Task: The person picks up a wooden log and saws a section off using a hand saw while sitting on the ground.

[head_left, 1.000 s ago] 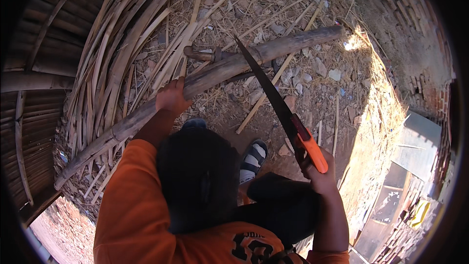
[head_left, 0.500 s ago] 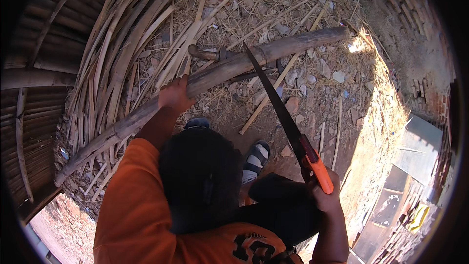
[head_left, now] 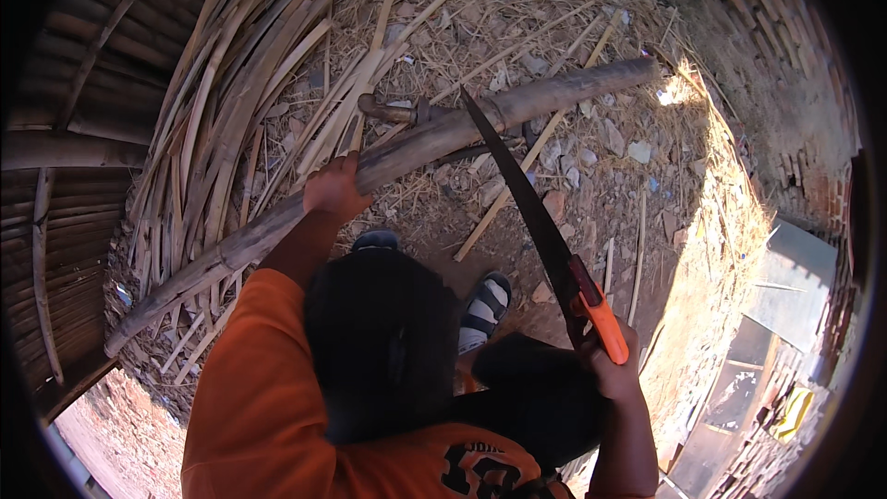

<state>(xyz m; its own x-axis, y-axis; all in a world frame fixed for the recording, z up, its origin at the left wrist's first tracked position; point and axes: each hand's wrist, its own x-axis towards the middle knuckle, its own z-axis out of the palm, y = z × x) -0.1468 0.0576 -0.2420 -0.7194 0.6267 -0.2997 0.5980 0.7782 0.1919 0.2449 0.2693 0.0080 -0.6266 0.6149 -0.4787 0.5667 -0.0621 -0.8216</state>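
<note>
Now the handsaw (head_left: 540, 226) runs from the right hand (head_left: 612, 362) up toward eleven o'clock, its dark toothed blade slanting across the ground so that the tip rests on the bamboo pole (head_left: 388, 162) near the pole's middle; the orange handle sits inside the right hand, whose fingers are wrapped tight around it; the left hand (head_left: 334, 187) lies on the same pole, to the nine o'clock side of the blade tip and well apart from it, fingers curled over the top of the pole and pressing down on it; the pole itself stretches from eight o'clock low at the left to two o'clock high at the right, raised a little above the ground; under it lies dry straw, stones and split bamboo strips (head_left: 231, 120), heaped thickly toward ten o'clock; a brick wall (head_left: 785, 83) curves along the three o'clock side, half in sun; a sandalled foot (head_left: 485, 307) stands on the dirt between the two arms; the left arm, in an orange sleeve, reaches straight forward, while the right forearm rises bare from the lower edge, wrist bent inward.
</note>
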